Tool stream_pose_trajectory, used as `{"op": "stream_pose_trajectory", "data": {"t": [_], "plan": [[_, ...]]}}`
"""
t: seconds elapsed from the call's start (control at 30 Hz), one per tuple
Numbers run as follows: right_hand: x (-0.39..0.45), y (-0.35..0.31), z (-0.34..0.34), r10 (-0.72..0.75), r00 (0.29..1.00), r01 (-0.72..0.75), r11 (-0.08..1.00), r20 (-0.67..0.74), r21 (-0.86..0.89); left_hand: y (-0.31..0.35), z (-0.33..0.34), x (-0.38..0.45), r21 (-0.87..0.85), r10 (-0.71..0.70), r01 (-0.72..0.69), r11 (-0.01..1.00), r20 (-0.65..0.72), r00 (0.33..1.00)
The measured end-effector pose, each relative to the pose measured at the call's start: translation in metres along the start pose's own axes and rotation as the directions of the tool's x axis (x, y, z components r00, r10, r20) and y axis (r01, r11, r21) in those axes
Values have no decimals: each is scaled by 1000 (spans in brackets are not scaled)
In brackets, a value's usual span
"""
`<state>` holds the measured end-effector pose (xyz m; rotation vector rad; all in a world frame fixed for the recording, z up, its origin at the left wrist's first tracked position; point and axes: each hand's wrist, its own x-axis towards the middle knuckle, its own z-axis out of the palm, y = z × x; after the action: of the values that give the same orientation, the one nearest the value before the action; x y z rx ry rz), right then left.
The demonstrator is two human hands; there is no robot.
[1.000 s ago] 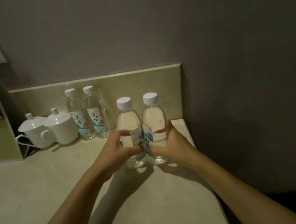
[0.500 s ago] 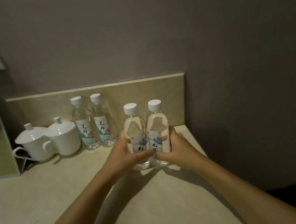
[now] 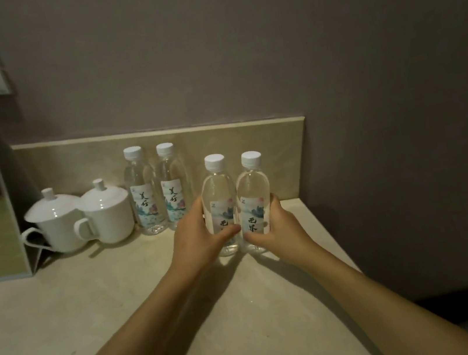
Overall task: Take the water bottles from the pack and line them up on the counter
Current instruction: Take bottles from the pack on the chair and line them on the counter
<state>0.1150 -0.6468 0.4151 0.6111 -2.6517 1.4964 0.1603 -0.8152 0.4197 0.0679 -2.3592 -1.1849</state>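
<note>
Left hand (image 3: 196, 238) grip wraps left front bottle (image 3: 219, 198), right hand (image 3: 281, 231) grip wraps right front bottle (image 3: 254, 195); both clear-filled, capped, touching. Two more bottles (image 3: 155, 189) at 10 o'clock on tabletop (image 3: 94, 307).

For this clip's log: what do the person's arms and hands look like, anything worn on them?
Both forearms are bare as far as the frame shows, with no sleeves in view. The left hand and right hand wear no gloves, and no watch, bracelet or ring shows. The light is dim, so small details on the fingers cannot be made out.

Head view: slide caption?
Left hand and right hand each grasp a water bottle on the counter.
</note>
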Motion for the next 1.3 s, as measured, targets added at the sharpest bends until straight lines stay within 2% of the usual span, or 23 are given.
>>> {"op": "stream_pose_trajectory", "data": {"t": [0.07, 0.13, 0.2, 0.3, 0.5, 1.0, 1.3], "plan": [[-4, 1, 4, 46, 997, -53, 992, -64, -112, -1, 0, -8, 44, 7, -7, 999, -12, 1000], [-12, 3, 5, 86, 987, -131, 917, -135, -377, -4, 2, -19, 167, -50, 53, 985, -19, 999], [-17, 3, 8, 92, 985, -152, 872, -149, -466, -5, 3, -26, 302, -121, 121, 946, -18, 992], [-17, 1, 14, 102, 982, -158, 905, -158, -395, -6, 6, -27, 358, -135, 127, 925, -3, 991], [-4, -8, 23, 154, 975, -192, 946, -160, -262, -14, 12, -15, 292, -134, 139, 946, -38, 990], [35, -17, 35, 197, 966, -235, 937, -165, -257, -19, 26, 24, 234, -211, 241, 942, -146, 966], [48, -17, 37, 207, 968, -238, 940, -145, -244, -19, 28, 29, 231, -170, 214, 949, -196, 966]]}}
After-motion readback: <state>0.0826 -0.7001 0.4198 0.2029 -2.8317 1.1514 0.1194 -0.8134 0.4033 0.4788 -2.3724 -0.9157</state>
